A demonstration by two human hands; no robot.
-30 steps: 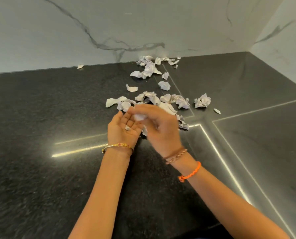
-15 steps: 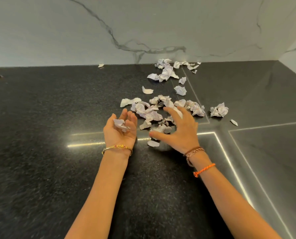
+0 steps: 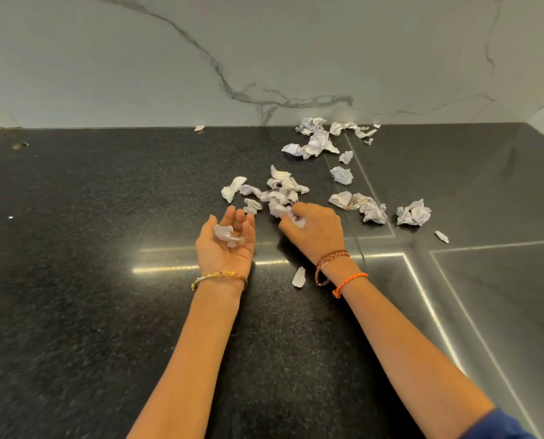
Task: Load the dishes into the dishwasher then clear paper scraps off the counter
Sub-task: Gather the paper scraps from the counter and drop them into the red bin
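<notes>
The left hand [image 3: 224,245] lies palm up on the counter [image 3: 74,280], fingers relaxed and spread, a couple of scraps [image 3: 224,233] cupped loosely in the palm — a tray, not a grip. The right hand [image 3: 315,228] is palm down just beside it, fingers curled and pinching a crumpled wad [image 3: 280,210] at the near edge of the main cluster [image 3: 280,188]. More paper lies beyond its fingertips, more again to its outer side: a crumpled pair [image 3: 359,205], a ball [image 3: 414,213], a small chip [image 3: 441,236], and a far bunch [image 3: 321,137] up against the wall [image 3: 264,58]. One flat piece [image 3: 298,277] sits between the two wrists.

This stuff looks featherlight and soft. The crumpled bits should give under the fingers and offer ridges to pinch; the flat ones probably need a fingernail under an edge, or a slide across the surface. Raking several together toward the waiting palm looks the sensible way — though an open palm may spill them if it tilts.

The counter is dark speckled stone, polished enough to throw back bright strips of light, with thin seam lines running out past the right hand. Behind it stands a pale marble-veined wall, turning a corner at the far right. No dishwasher in view, so the dish step cannot be judged.
</notes>
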